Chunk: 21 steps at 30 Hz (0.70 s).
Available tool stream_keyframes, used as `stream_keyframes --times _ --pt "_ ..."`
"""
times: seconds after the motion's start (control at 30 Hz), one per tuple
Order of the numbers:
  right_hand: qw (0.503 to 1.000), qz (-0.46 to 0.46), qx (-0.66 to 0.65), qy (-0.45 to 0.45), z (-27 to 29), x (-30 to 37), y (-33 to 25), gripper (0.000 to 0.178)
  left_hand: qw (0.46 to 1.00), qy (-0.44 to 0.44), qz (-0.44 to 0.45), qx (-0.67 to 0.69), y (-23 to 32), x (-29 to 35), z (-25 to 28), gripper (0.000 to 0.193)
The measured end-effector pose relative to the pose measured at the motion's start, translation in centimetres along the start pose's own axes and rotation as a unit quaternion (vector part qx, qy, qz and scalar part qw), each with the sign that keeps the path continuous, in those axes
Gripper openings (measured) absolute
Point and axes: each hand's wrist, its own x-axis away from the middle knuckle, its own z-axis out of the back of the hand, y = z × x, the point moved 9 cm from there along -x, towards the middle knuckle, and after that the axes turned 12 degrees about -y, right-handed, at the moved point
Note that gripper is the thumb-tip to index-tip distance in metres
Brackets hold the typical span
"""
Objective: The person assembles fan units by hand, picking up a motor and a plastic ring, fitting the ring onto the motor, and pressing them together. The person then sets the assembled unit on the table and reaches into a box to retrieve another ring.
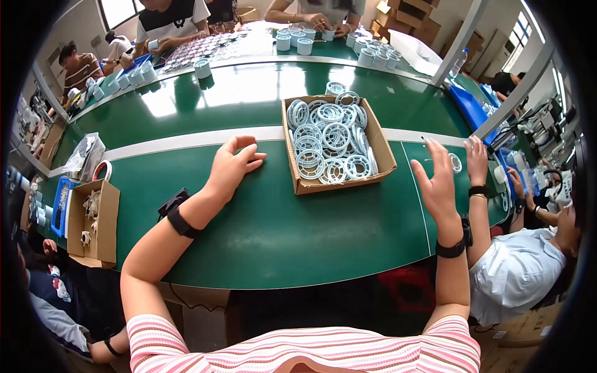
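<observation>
A shallow cardboard box stands on the green table, filled with pale blue plastic rings that have spoked rims. To the left of the box, my left hand hovers at the table with loosely bent fingers apart and nothing in them. My right hand is on the other side of the box, open and empty, its fingers stretched forward. Just beyond it lies a single pale ring. Both of my wrists carry black bands.
A co-worker's hand reaches in close beside my right hand. At the left are a cardboard box with small beige parts, a blue tray and a clear plastic bag. Across the table, people handle pale blue cups.
</observation>
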Motion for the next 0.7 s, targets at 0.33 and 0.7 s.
stream_keyframes --times 0.33,0.7 --pt "0.864 -0.007 -0.433 -0.258 -8.7 -3.0 -3.7 0.057 0.999 0.018 -0.049 0.001 0.1 -4.2 -1.6 0.051" --pt "0.712 -0.021 -0.558 -0.425 -6.2 -7.1 -2.4 0.061 0.996 -0.026 -0.051 0.063 4.3 -10.1 -3.8 0.051"
